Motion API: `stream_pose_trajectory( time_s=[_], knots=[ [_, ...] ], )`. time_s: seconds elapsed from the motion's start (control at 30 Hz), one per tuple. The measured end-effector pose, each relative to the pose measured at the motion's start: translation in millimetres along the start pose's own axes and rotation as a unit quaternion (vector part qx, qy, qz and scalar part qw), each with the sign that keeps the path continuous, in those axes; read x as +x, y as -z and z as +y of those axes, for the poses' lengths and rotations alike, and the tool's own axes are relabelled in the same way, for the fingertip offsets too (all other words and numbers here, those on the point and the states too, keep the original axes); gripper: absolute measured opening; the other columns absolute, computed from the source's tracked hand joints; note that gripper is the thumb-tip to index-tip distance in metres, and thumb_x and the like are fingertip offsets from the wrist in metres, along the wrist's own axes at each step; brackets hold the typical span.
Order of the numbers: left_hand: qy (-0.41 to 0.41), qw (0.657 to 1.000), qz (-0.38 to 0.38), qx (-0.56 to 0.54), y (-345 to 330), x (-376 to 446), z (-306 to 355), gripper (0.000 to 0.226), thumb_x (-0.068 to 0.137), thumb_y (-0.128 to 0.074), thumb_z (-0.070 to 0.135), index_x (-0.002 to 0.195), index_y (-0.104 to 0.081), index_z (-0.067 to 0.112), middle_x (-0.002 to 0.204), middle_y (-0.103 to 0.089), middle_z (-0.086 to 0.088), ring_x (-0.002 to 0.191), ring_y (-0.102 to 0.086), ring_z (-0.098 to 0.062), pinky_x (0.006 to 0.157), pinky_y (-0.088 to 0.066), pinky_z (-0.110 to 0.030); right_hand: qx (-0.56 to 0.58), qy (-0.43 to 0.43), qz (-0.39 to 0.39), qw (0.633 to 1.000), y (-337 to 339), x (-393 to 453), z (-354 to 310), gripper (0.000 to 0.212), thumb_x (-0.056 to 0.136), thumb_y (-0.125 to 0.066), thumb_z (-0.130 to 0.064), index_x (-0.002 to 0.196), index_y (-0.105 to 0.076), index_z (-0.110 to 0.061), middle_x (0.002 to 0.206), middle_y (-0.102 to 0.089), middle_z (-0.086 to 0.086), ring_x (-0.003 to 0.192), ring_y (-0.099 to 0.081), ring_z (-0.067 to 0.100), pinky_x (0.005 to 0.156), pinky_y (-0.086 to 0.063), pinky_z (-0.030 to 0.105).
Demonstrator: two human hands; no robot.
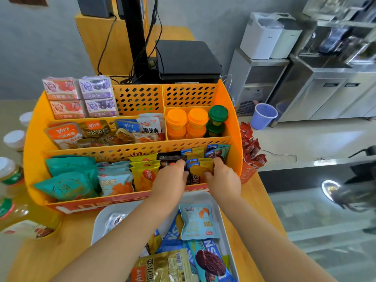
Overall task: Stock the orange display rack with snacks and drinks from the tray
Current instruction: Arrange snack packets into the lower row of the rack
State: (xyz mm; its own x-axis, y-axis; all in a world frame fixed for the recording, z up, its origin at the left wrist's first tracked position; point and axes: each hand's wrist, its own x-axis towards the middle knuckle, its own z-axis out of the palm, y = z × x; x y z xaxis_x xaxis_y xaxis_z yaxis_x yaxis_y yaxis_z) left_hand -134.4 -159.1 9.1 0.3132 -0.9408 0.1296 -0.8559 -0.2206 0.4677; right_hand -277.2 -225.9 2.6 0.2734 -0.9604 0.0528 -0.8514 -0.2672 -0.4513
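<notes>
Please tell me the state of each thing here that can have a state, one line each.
Rack: partly stocked, back right compartment empty.
Tray: still holds packets.
Left hand: on packets in the rack's front row.
Right hand: pinching a packet there.
Jars: lids on.
Bottles: capped.
</notes>
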Motion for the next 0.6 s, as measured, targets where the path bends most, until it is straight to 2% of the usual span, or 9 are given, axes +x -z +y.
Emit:
stream_pose_trajectory(
  time_s=[0.07, 0.13, 0.23, 0.3, 0.37, 0.47, 0.6],
  knots=[
    [0.003, 1.0, 0.017, -0.009, 1, 5, 4, 0.02, 0.096, -0.054, 0.025, 0.112, -0.06, 0.015, 0.087, -0.071, -0.006, 0.08, -0.067, -0.026, 0.06, -0.046, -0.035, -0.054, -0.009, 0.003, 0.998, 1, 2, 0, 0.02, 0.091, -0.06, -0.034, 0.091, -0.044, -0.021, 0.075, -0.055, -0.003, 0.066, -0.056, 0.022, 0.052, -0.041, 0.029],
    [0.008, 0.999, 0.025, -0.019, 3, 9, 8, 0.025, 0.096, -0.054, 0.022, 0.118, -0.06, 0.013, 0.093, -0.072, -0.006, 0.085, -0.067, -0.025, 0.064, -0.047, -0.033, -0.053, -0.018, -0.013, 0.998, 0, 5, 0, 0.025, 0.09, -0.062, -0.036, 0.084, -0.043, -0.02, 0.073, -0.053, -0.003, 0.067, -0.056, 0.024, 0.052, -0.038, 0.028],
    [0.004, 1.0, 0.029, 0.003, 11, 15, 9, 0.018, 0.092, -0.059, 0.017, 0.11, -0.063, 0.013, 0.094, -0.071, -0.006, 0.087, -0.066, -0.026, 0.064, -0.049, -0.034, -0.023, -0.021, -0.031, 0.999, -1, 12, -3, 0.021, 0.089, -0.065, -0.034, 0.086, -0.052, -0.018, 0.08, -0.061, 0.001, 0.076, -0.062, 0.026, 0.057, -0.043, 0.03],
    [-0.026, 0.994, 0.062, 0.082, 22, 16, 4, 0.018, 0.084, -0.068, 0.013, 0.102, -0.065, 0.015, 0.093, -0.068, -0.003, 0.088, -0.061, -0.024, 0.067, -0.051, -0.037, -0.015, -0.021, -0.043, 0.999, 0, 17, -4, 0.018, 0.09, -0.064, -0.033, 0.09, -0.057, -0.017, 0.084, -0.063, 0.001, 0.079, -0.062, 0.024, 0.06, -0.044, 0.03],
    [-0.056, 0.979, 0.082, 0.179, 29, 18, -6, 0.024, 0.077, -0.072, 0.01, 0.1, -0.066, 0.015, 0.095, -0.066, -0.002, 0.091, -0.056, -0.024, 0.074, -0.047, -0.036, -0.015, -0.023, -0.056, 0.998, 0, 22, -3, 0.016, 0.092, -0.063, -0.031, 0.09, -0.059, -0.016, 0.084, -0.062, 0.001, 0.078, -0.061, 0.023, 0.061, -0.043, 0.029],
    [-0.061, 0.964, 0.059, 0.25, 32, 19, -17, 0.024, 0.08, -0.071, 0.015, 0.104, -0.066, 0.017, 0.099, -0.065, -0.001, 0.097, -0.052, -0.025, 0.081, -0.04, -0.036, -0.025, -0.029, -0.075, 0.996, 1, 26, 0, 0.014, 0.093, -0.061, -0.028, 0.088, -0.062, -0.014, 0.084, -0.064, 0.004, 0.076, -0.059, 0.023, 0.06, -0.043, 0.029],
    [-0.067, 0.957, 0.048, 0.278, 30, 19, -21, 0.016, 0.085, -0.065, 0.016, 0.101, -0.067, 0.017, 0.097, -0.065, -0.001, 0.099, -0.049, -0.025, 0.081, -0.037, -0.036, -0.066, -0.037, -0.113, 0.991, -2, 29, -5, 0.013, 0.09, -0.062, -0.028, 0.086, -0.061, -0.015, 0.086, -0.065, 0.004, 0.077, -0.062, 0.024, 0.059, -0.046, 0.03]
  ],
)
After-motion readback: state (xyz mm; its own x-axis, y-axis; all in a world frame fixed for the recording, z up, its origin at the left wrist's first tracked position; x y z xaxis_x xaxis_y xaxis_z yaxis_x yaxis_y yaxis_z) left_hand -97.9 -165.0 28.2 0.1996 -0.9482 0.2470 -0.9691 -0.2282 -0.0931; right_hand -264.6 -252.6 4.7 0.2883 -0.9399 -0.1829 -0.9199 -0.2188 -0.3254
